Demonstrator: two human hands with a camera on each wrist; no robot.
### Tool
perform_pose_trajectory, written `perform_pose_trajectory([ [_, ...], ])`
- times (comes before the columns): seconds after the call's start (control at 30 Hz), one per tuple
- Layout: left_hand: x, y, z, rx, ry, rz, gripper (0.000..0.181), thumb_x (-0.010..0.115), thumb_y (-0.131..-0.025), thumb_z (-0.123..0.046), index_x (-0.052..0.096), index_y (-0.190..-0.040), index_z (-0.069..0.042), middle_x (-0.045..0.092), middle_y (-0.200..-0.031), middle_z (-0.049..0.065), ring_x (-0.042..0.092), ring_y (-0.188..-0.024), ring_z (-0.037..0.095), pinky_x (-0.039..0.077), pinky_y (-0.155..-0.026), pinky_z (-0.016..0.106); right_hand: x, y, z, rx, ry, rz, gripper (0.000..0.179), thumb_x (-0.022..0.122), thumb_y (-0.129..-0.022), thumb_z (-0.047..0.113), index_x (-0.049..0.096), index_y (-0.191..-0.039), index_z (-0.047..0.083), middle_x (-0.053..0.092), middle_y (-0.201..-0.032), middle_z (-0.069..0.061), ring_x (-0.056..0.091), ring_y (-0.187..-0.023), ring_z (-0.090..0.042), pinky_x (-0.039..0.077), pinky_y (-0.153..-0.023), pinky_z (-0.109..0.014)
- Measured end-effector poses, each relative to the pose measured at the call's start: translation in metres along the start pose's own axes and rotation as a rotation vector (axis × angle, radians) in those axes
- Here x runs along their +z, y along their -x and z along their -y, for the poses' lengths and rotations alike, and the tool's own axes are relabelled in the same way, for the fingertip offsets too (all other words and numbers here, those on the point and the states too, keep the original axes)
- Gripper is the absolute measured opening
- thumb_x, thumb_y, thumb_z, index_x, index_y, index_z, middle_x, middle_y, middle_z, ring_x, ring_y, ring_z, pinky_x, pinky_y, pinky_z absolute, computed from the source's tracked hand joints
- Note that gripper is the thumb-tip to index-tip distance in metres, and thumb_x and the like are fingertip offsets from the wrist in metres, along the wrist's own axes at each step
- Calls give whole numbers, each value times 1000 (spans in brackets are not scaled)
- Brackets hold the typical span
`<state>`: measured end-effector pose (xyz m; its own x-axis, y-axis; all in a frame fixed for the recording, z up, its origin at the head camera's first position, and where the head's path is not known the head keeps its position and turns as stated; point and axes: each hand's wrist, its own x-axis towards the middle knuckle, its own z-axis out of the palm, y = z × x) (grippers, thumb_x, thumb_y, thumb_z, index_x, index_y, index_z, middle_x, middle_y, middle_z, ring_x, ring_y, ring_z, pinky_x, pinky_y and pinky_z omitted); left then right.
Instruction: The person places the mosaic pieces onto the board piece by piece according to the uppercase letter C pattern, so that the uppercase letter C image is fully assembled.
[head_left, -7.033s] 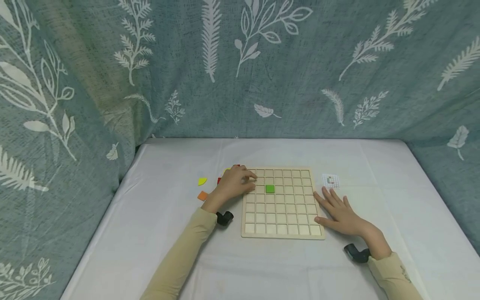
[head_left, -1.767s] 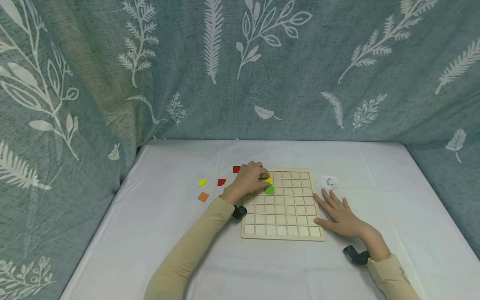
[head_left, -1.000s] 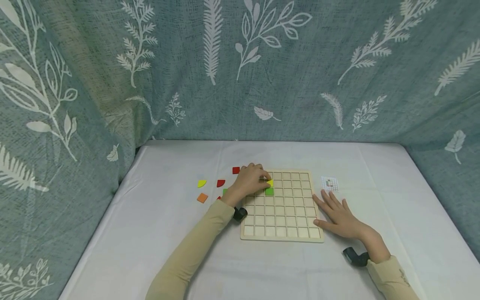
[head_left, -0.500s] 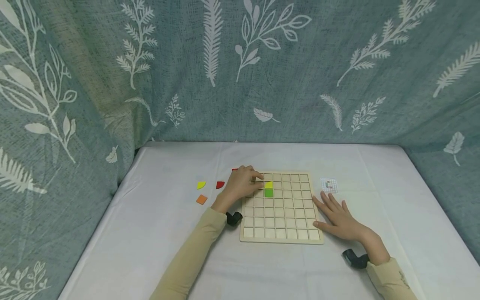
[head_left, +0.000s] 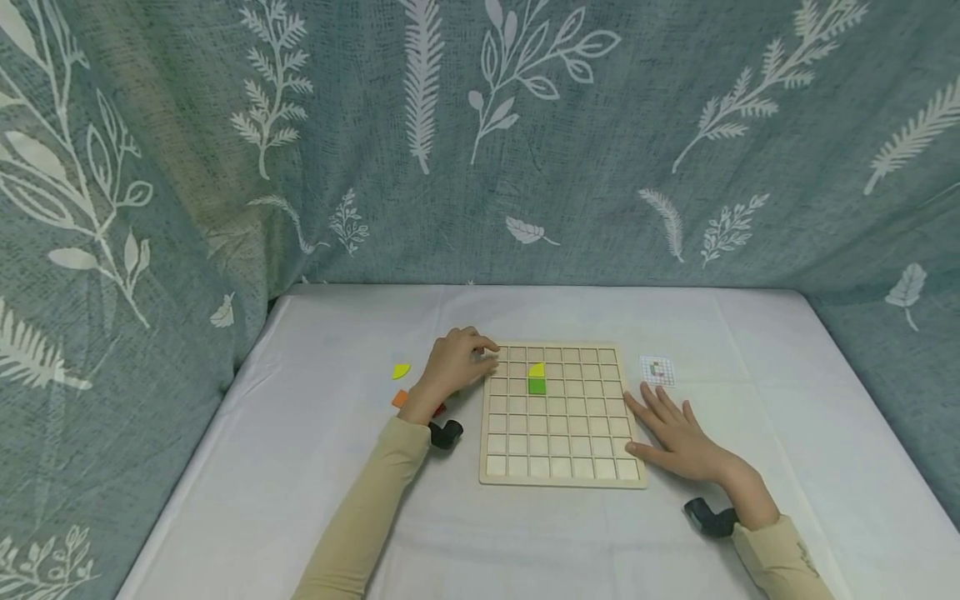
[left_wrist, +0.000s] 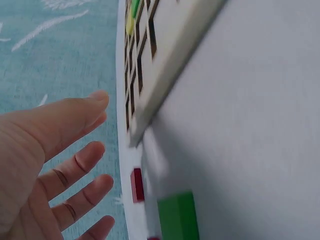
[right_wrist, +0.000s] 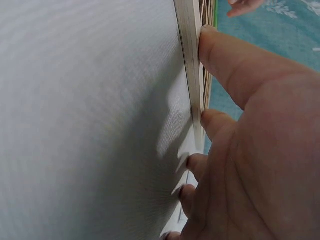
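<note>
A wooden grid board [head_left: 562, 482] lies mid-table. A green square tile [head_left: 537, 387] sits in one of its cells, and a yellow tile with one rounded corner [head_left: 537, 371] fills the cell just behind it. My left hand [head_left: 455, 367] hovers by the board's back left corner, thumb and fingers apart, holding nothing. Below it in the left wrist view are a green block [left_wrist: 179, 217] and a red block [left_wrist: 137, 185]. My right hand [head_left: 681, 437] lies with fingers spread at the board's right side; its thumb and index finger touch the rim in the right wrist view.
Left of the board lie a yellow quarter-round piece [head_left: 401, 371], an orange square [head_left: 401, 399] and a red piece [head_left: 439, 409] partly behind the left wrist. A small printed grid card [head_left: 657, 371] lies right of the board. Behind the table hangs a leaf-patterned curtain [head_left: 450, 208].
My left hand brought the yellow tile to the cell behind the green one, let it go, and drew back left off the board. The right hand has stayed in place.
</note>
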<state>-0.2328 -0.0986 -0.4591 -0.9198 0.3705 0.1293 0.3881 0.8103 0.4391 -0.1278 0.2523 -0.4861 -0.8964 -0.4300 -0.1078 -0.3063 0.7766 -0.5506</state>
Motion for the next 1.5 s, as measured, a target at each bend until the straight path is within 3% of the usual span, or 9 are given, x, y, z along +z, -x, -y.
perform_pose_trajectory([
  [0.43,-14,-5,21,-6,-82,-21,23,72,-81,-26,72,-102,-16,64,-97,5,56,-85,24,46,-71,41,0,-1,1,9,7,-4,73,55,-89,42,24,-147,10,7,-152,-25,0,-138,-47,-8,-102,-68],
  [0.77,-19,-13,30,-8,-106,-7,25,71,-81,-21,71,-105,-15,63,-92,7,55,-84,25,44,-73,44,-2,-1,1,8,7,-6,73,55,-89,42,23,-147,10,7,-152,-25,-1,-138,-48,-8,-102,-68],
  [1.23,-21,-19,39,-90,-162,63,26,69,-84,-25,69,-107,-15,59,-97,7,52,-92,26,42,-80,45,-1,-2,-1,14,0,0,73,54,-89,42,23,-148,11,7,-153,-24,-2,-139,-46,-9,-103,-67],
  [1.5,-22,-15,38,-95,-173,56,24,69,-83,-26,70,-103,-13,60,-101,9,52,-94,27,43,-81,47,0,-2,-1,14,-2,-1,73,54,-89,42,24,-147,11,7,-153,-24,-2,-139,-46,-9,-102,-67],
])
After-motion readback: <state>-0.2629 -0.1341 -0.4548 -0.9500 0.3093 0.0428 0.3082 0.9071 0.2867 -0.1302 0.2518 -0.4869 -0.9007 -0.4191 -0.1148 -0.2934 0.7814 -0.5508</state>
